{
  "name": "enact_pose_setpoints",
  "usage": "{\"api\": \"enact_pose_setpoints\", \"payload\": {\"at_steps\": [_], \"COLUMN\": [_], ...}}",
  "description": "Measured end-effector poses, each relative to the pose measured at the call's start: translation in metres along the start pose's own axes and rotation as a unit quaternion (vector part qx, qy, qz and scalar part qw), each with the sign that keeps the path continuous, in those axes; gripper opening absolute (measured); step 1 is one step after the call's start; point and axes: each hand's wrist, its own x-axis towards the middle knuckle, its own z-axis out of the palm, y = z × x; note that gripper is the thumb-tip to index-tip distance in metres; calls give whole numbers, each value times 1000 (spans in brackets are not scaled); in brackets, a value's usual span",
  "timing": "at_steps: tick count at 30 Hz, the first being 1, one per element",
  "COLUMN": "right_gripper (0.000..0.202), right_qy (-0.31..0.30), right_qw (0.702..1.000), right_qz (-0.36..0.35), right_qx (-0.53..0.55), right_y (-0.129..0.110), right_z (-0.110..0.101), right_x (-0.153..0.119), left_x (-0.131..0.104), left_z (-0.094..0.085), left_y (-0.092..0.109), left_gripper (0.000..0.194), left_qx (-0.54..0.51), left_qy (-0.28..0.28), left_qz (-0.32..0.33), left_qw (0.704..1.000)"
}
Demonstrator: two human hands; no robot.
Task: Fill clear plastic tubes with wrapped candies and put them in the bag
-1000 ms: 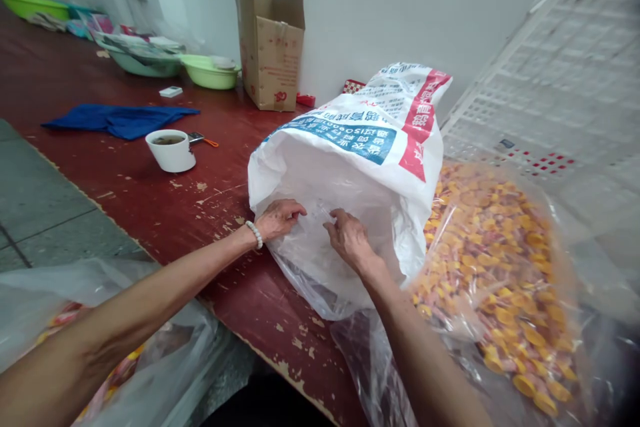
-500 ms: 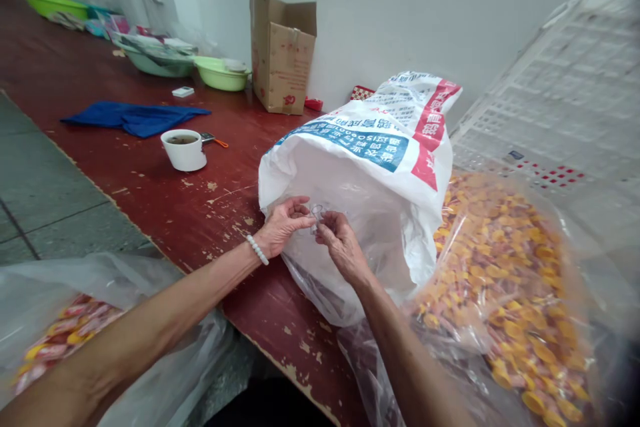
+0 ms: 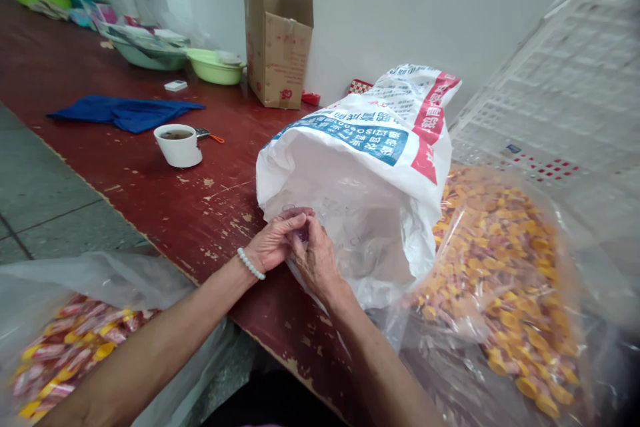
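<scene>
We find the red tabletop [image 3: 137, 180] scratched, its surface chipped in pale patches, worst near the front edge. Taking the white cup [image 3: 181, 151] of dark liquid as clock centre, we record a blue cloth [image 3: 127, 113] at ten o'clock, a loaded green basin [image 3: 150, 59] at eleven, a small white item [image 3: 175, 86] at twelve, a lime bowl [image 3: 215, 71] at one, an open cardboard box [image 3: 283, 67] at two, and an open-mouthed printed sack [image 3: 360, 123] at three.

Glossy, crinkled plastic sack [image 3: 373, 130]
</scene>
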Motion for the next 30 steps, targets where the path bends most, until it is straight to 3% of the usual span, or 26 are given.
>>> {"api": "enact_pose_setpoints", "payload": {"at_steps": [3,5,9,14,17,20,26,30], "right_gripper": [33,31,32,29,33,29,37,29], "right_qy": [0,32,45,-55,-85,-96,-47,-4], "right_qw": [1000,999,989,985,974,970,989,990], "right_qz": [-16,33,116,93,115,132,108,90], "right_qx": [12,-11,-83,-137,-176,-180,-87,112], "right_y": [9,22,46,40,35,37,35,25], "right_z": [-10,-24,-43,-18,-1,1,-18,-22], "right_x": [5,13,30,38,40,42,29,11], "left_x": [-5,-10,-19,-26,-29,-35,-42,-40], "left_z": [-5,-12,-26,-35,-37,-36,-28,-22], "left_y": [6,12,22,26,30,32,26,20], "left_gripper": [20,21,32,39,35,33,53,50], "left_qx": [17,50,97,46,7,7,100,90], "left_qy": [47,75,84,52,29,12,25,31], "left_qz": [67,84,34,-38,-68,-83,-13,17], "left_qw": [997,992,991,997,997,996,995,995]}}
